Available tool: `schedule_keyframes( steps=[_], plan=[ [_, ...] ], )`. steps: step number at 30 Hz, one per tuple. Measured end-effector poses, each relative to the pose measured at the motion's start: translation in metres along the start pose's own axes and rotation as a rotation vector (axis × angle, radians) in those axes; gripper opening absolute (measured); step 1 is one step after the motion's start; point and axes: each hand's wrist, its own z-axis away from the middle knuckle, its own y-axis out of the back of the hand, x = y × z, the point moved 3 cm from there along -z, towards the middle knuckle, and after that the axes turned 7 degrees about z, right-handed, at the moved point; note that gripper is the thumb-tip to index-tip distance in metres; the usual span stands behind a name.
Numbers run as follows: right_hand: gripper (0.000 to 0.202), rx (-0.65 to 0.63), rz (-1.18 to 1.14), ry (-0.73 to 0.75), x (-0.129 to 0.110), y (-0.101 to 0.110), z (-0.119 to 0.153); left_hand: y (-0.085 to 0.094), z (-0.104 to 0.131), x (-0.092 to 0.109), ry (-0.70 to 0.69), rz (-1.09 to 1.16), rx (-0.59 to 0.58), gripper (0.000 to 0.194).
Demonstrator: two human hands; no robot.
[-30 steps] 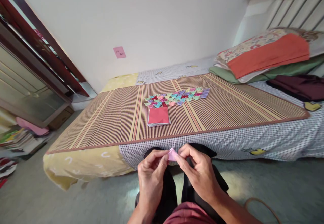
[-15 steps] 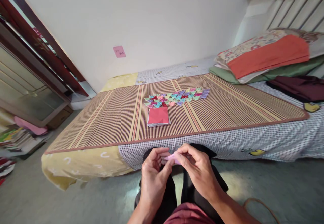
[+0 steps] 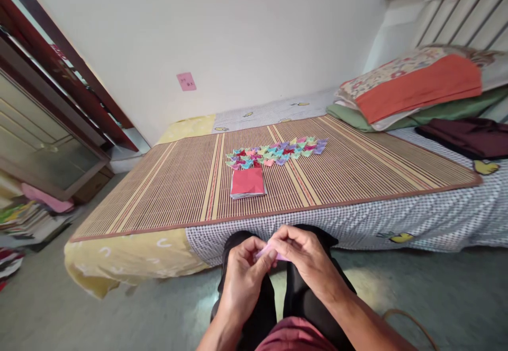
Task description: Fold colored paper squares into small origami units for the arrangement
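Observation:
Above my knees, both hands pinch a small folded piece of pink paper (image 3: 281, 257). My left hand (image 3: 245, 274) has its thumb and fingers closed on the paper's left end. From the other side, my right hand (image 3: 305, 255) grips it between thumb and forefinger. The fingers cover most of the paper, so its exact fold cannot be made out. Beyond the hands, a stack of square paper (image 3: 247, 181) with a red sheet on top lies on the woven mat. Rows of small folded paper shapes (image 3: 284, 152) in many colours sit just behind that stack.
The striped woven mat (image 3: 170, 192) covers the bed, over a checked sheet (image 3: 337, 229). Folded bedding with an orange band (image 3: 420, 94) and a dark cloth (image 3: 464, 136) lie at the right. A pink note (image 3: 186, 81) is on the wall. Books (image 3: 27, 218) are piled at the left.
My left fingers, more spread before, have closed in on the pink paper, and its left end is now more covered. The stack and folded shapes have stayed in place.

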Motion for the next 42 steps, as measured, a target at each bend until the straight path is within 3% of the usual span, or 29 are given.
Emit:
schedule_keyframes(
  steps=[6, 11, 15, 20, 23, 32, 42],
  plan=[
    [0.041, 0.013, 0.222, 0.032, 0.001, 0.005, 0.002, 0.006, -0.002, -0.002, -0.035, 0.131, 0.16, 0.034],
    [0.042, 0.07, 0.289, 0.1, 0.003, 0.003, 0.006, 0.002, -0.004, -0.004, 0.06, 0.316, 0.127, 0.036],
    [0.043, 0.12, 0.345, 0.157, -0.001, 0.003, 0.008, 0.002, -0.005, -0.004, 0.045, 0.305, 0.118, 0.035],
    [0.029, -0.012, 0.363, 0.18, -0.01, 0.005, 0.008, 0.003, -0.004, -0.003, 0.06, 0.356, 0.118, 0.036],
    [0.028, 0.006, 0.391, 0.206, -0.013, 0.007, 0.009, 0.002, -0.004, -0.003, 0.085, 0.396, 0.106, 0.038],
    [0.036, 0.128, 0.479, 0.214, -0.009, 0.004, 0.012, 0.004, -0.003, -0.003, -0.011, 0.189, 0.089, 0.032],
    [0.028, 0.031, 0.484, 0.245, -0.007, 0.004, 0.012, 0.008, -0.003, -0.002, -0.045, 0.14, 0.103, 0.03]
  ],
)
